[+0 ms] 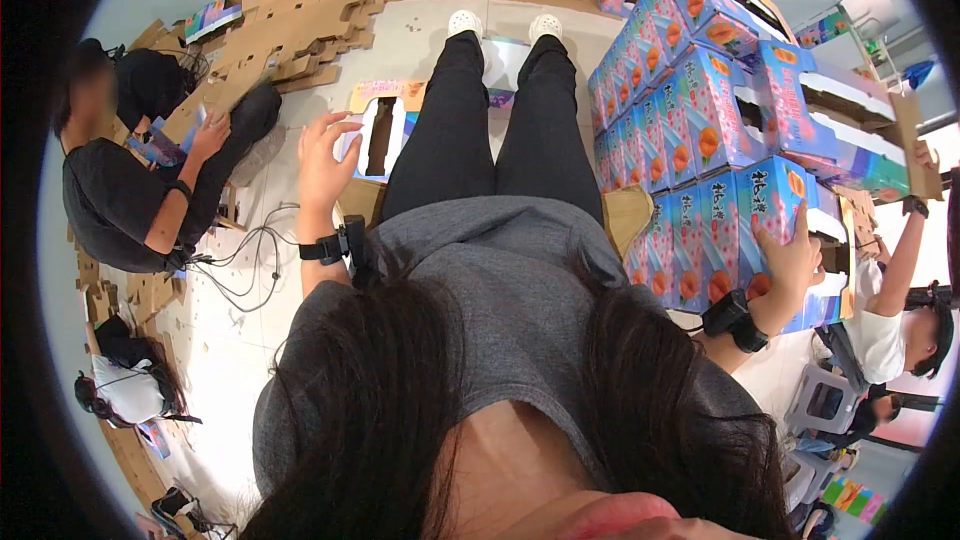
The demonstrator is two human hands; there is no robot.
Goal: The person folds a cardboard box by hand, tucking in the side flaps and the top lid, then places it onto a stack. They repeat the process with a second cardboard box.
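Observation:
My left hand (pixel 328 162) is raised at the left of my lap, fingers apart and nothing in it. Just right of it, a carton (pixel 386 130) with a long dark opening lies beyond my left thigh. My right hand (pixel 790 258) rests with spread fingers against the end box (pixel 768 202) in the lowest row of a stack at my right. Blue and pink boxes with orange fruit pictures (pixel 708 120) make up that stack, standing side by side in several tiers. Both wrists carry black strapped devices.
Flattened cardboard (pixel 290 35) is piled at the back left. Dark cables (pixel 262 250) lie on the floor at the left. Seated people (pixel 120 200) are at the left; another person (pixel 885 325) reaches up at the right, near a grey plastic stool (pixel 822 402).

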